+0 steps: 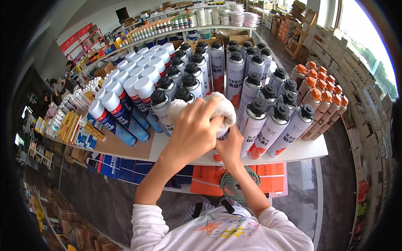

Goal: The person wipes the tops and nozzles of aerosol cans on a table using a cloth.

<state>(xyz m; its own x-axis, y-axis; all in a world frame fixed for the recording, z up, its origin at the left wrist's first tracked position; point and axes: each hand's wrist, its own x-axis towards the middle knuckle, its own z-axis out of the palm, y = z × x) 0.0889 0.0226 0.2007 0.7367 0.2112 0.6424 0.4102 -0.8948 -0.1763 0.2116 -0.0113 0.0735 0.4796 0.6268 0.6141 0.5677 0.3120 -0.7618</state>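
Near the front edge of the table [315, 149], left hand [193, 125] has its fingers curled over a white cloth [224, 109], pressing it round the top of a can [223, 134]. Right hand [229, 147] is wrapped round the can just below. Can is mostly hidden by the hands, so can't tell if its base is on the table or lifted.

Main risk: knock-on. Black-capped cans [252, 127] are tall, narrow and packed close on both sides, so an elbow or knuckle drifting sideways could tip one into the next. Front ones sit near the edge; a toppled one could roll off onto the fan [239, 184] or the orange boxes [207, 178] below.

Second: grip. Smooth can, so if the right hand slackens while the cloth twists, it could spin or slip.

Third: the cloth bunches out past the fingers on the left, close to neighbouring caps. A loose fold could snag one and drag it over. It also hides the top, so pushing hard on the nozzle area, if uncapped, might damage it or set it off. Can't see whether it's capped.
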